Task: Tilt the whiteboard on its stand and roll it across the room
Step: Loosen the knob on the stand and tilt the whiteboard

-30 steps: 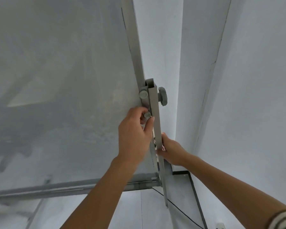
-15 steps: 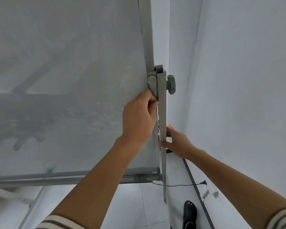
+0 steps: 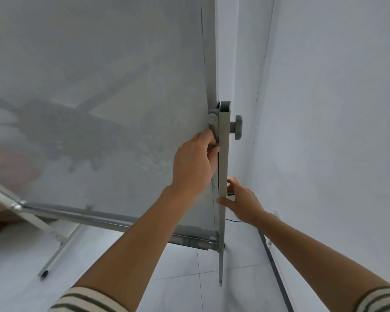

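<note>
Reaching up from striped sleeves [image 3: 88,299], both bare forearms meet at the right-hand upright of the stand. The right hand [image 3: 242,202] is the nearer and lower of the two: its thumb lies across the front of the grey post [image 3: 223,167] and its other fingers curl round the far side, a loose clasp that seems to steady the frame. Slightly higher, the left hand [image 3: 194,163] is bunched at the inner face of the post, its fingers [image 3: 212,147] pressed together and pinching a small fitting just below the round pivot boss [image 3: 212,119]; what that fitting is stays mostly hidden by the knuckles, though a latch or locking pin is a fair guess.

Beyond the hands, the whiteboard [image 3: 104,91] fills the left of the view, carried on its stand close to a white wall [image 3: 324,109] on the right. Its bottom rail [image 3: 113,218] slopes down to the right, but the wide lens and the head's own lean could account for that, so I cannot tell whether the panel has begun to tilt. A grey clamp knob [image 3: 238,127] sticks out on the post's outer side, untouched.

Judged from this, the work is at its opening step: freeing the pivot. The tilt itself, any re-locking, and the whole roll across the tiled floor [image 3: 189,266] remain to be done. A thin black cable [image 3: 234,220] runs behind the post near the wall and may foul the stand once it rolls.
</note>
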Motion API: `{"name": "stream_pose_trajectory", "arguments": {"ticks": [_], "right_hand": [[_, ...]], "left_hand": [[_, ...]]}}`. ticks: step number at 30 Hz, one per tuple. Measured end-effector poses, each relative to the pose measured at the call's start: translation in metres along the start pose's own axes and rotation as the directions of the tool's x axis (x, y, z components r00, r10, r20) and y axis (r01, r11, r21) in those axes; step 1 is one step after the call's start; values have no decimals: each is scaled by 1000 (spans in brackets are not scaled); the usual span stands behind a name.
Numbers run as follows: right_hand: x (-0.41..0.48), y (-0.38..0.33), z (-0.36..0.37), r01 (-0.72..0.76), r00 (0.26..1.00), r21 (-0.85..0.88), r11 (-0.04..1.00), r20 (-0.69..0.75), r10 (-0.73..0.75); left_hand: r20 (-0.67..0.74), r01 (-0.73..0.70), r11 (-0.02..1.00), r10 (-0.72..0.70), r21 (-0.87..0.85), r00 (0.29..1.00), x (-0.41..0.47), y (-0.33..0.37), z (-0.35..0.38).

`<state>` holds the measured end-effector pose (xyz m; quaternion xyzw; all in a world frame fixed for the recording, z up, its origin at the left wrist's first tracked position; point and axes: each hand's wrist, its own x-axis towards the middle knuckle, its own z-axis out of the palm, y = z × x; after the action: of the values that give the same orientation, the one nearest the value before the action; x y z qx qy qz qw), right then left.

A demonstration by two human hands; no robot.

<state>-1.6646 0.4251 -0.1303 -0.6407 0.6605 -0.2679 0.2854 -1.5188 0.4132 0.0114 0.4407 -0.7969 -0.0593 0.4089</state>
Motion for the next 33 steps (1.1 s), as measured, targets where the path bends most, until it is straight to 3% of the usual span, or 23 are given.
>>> {"name": "stream_pose_trajectory", "arguments": {"ticks": [7,23,33], "right_hand": [[-103,-5,14,1,999,-13,1000,-42,-1],[-371,-49,70,-127,957,63,990,-253,139],[-515,-62,90,-206,929,83,975,-296,222]], "left_hand": [[24,38,999,-38,3,999,-76,56,-37],[54,-200,970,209,-139,976,-268,147,-138],[66,-265,940,285,-215,956,-375,213,-187]]}}
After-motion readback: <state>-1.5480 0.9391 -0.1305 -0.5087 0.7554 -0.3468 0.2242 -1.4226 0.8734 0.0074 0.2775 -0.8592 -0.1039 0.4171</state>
